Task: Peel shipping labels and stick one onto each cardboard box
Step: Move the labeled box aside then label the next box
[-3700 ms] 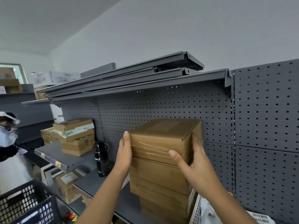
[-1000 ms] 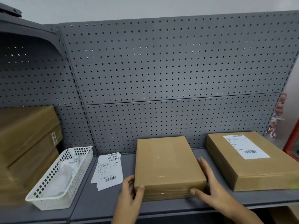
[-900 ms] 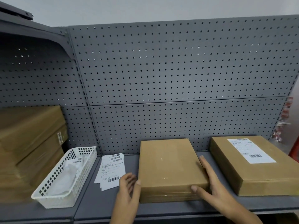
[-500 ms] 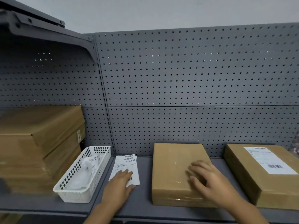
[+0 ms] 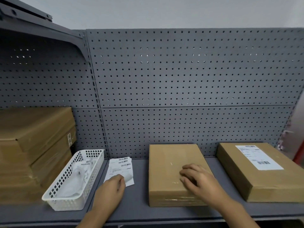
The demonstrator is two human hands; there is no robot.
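A plain flat cardboard box (image 5: 167,162) lies on the grey shelf (image 5: 138,204) with no label on its top. My right hand (image 5: 199,181) rests on its near right part, fingers spread and slightly bent. To the left lies a small stack of white shipping labels (image 5: 121,165) with barcodes. My left hand (image 5: 110,190) is on the stack's near end, fingers curled, and the top sheet's near corner curls up at my fingertips. At the right, a second flat box (image 5: 238,181) carries a white label (image 5: 258,157) on top.
A white perforated plastic basket (image 5: 72,203) holding crumpled white backing paper stands left of the labels. Several stacked cardboard boxes (image 5: 32,137) fill the shelf's left end. A grey pegboard wall (image 5: 181,79) backs the shelf. Something red shows at the far right edge.
I set the plain box down on the shelf. My left hand left it and moved onto the label stack, where its fingers curled. My right hand slid onto the box top.
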